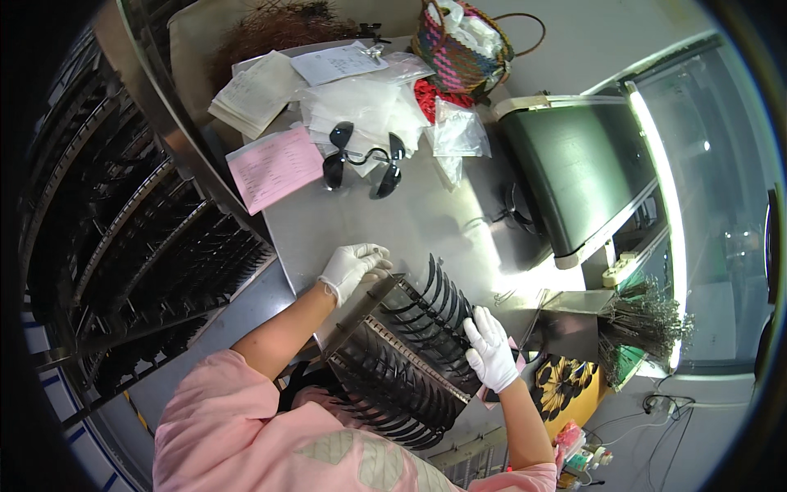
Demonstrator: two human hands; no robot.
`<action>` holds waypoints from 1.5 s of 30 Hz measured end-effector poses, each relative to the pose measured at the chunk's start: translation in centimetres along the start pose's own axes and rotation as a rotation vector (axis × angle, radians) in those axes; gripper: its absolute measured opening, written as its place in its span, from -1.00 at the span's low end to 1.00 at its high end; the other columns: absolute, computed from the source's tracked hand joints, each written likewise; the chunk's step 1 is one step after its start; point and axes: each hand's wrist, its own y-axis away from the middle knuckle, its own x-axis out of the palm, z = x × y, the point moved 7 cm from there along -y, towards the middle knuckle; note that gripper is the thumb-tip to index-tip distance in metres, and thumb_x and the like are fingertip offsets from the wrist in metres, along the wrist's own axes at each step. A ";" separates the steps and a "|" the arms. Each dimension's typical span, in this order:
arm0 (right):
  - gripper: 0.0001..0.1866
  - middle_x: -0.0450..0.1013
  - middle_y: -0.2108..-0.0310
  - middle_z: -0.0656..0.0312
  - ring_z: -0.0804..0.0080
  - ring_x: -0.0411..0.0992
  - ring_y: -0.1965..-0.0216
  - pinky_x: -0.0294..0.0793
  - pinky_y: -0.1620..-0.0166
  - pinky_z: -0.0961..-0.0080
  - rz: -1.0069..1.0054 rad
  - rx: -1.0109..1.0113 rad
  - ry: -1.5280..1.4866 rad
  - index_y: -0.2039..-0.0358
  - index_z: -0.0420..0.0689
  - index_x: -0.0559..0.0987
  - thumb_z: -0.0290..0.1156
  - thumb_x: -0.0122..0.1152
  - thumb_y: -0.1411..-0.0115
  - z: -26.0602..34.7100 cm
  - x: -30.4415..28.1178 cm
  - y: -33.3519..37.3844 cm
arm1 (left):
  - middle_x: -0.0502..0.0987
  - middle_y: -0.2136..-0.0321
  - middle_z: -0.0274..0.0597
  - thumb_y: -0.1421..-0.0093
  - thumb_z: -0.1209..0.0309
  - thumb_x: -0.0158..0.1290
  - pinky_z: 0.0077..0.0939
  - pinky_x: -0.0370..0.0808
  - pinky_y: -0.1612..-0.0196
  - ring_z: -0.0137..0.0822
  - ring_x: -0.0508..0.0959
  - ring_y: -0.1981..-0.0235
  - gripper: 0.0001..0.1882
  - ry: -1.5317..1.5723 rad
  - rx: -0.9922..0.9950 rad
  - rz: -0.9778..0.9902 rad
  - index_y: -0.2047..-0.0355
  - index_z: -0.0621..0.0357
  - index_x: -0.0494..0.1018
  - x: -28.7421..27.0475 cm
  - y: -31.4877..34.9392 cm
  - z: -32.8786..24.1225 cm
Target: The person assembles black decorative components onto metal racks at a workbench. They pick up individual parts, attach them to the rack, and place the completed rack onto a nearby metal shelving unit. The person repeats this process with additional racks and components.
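Observation:
A metal rack [418, 357] stands before me, holding rows of black curved eyewear pieces [443, 299]. Beside its far left corner is my left hand [357, 266], in a white glove, fingers bent and closed toward the rack; what they pinch is too small to make out. My right hand [490, 351], also gloved in white, lies along the right side of the row, its fingers stretched out and thumb apart, touching the ends of the pieces. Two pairs of black sunglasses [361, 160] lie beyond the rack on the metal table [307, 234].
Pink paper [275, 170], a notebook [254, 94] and white sheets [357, 107] cover the table's far part, near a woven basket [463, 45]. A dark-green machine with a sloping surface [574, 168] and thin metal wires [643, 332] are at right. Tall racks [139, 213] stand left.

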 end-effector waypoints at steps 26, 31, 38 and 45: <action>-0.51 0.59 0.11 -0.13 0.12 0.58 0.09 0.49 -0.02 0.36 -0.400 0.815 -0.566 -0.27 -0.10 0.44 -0.09 -0.05 -0.49 -8.0 3.5 6.9 | 0.56 0.07 0.37 -0.35 0.13 -0.12 -0.03 0.46 -0.09 0.26 0.57 0.04 -0.26 -1.580 0.103 0.410 -0.44 0.21 0.02 7.7 3.3 -2.6; -0.56 0.57 0.06 -0.17 -0.07 0.55 0.03 0.48 -0.06 0.24 -0.595 0.757 -0.474 -0.17 -0.14 0.53 -0.13 0.02 -0.45 -5.6 1.1 8.5 | 0.61 0.12 0.25 -0.39 0.18 -0.11 -0.09 0.53 0.01 0.14 0.64 0.17 -0.36 -1.697 0.244 0.452 -0.41 0.12 0.13 7.1 3.1 -1.9; -0.74 0.58 0.13 -0.06 -0.08 0.55 0.08 0.55 0.00 0.11 -0.027 0.884 -0.336 0.16 -0.11 0.62 -0.29 0.22 -0.18 5.2 5.8 18.8 | 0.66 0.51 -0.21 -0.45 0.21 -0.07 -0.56 0.52 0.50 -0.42 0.62 0.56 -0.63 -0.847 -0.258 0.296 0.19 0.22 0.62 -6.0 9.1 -0.1; -0.76 0.50 0.52 0.11 0.07 0.54 0.46 0.56 0.34 0.19 -0.300 0.722 -0.250 0.62 -0.11 0.54 -0.24 0.37 0.07 12.8 7.5 16.6 | 0.57 -0.01 0.06 -0.47 0.45 -0.16 -0.27 0.44 -0.25 -0.08 0.56 -0.10 -0.59 0.024 -0.643 0.486 -0.26 0.26 0.37 -3.6 20.1 11.4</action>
